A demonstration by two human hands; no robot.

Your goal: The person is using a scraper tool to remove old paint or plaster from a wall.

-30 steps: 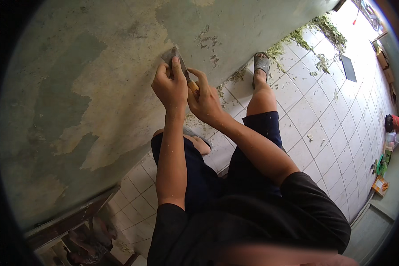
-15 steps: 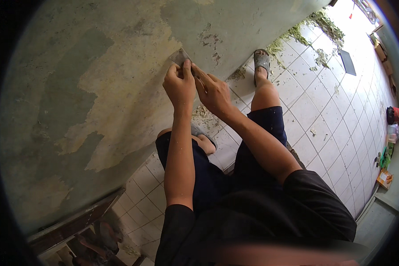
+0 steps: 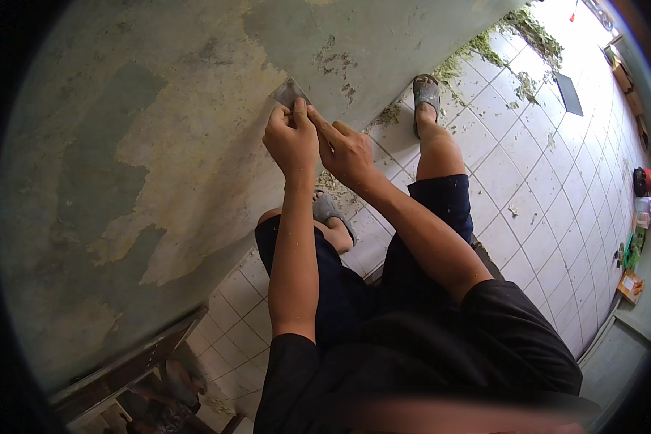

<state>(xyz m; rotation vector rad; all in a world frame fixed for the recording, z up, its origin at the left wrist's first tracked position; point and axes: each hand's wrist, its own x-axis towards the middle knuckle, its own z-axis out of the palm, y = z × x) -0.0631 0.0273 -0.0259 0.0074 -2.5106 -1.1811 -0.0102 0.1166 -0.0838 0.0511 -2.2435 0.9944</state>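
A scraper with a flat grey metal blade [image 3: 288,92] lies against the painted wall [image 3: 217,145], at the edge where green paint meets a bare yellowish patch. My left hand [image 3: 291,145] is closed on it, thumb on top of the blade. From the other side, my right hand [image 3: 349,153] also grips it, its index finger stretched toward the blade near my left thumb. The scraper's handle is hidden by my hands. Ragged bits of green paint remain around the bare patch.
My sandaled feet stand on the white tiled floor [image 3: 513,173] beside the wall. Green paint flakes [image 3: 524,36] lie at the far right along the wall, near a dark flat sheet [image 3: 569,94]. A red container [image 3: 647,181] is at the right; wooden furniture [image 3: 123,369] stands lower left.
The scraper and both hands have shifted slightly down the wall. The view has moved a little, and more of my left sandal shows. Both hands keep their grip.
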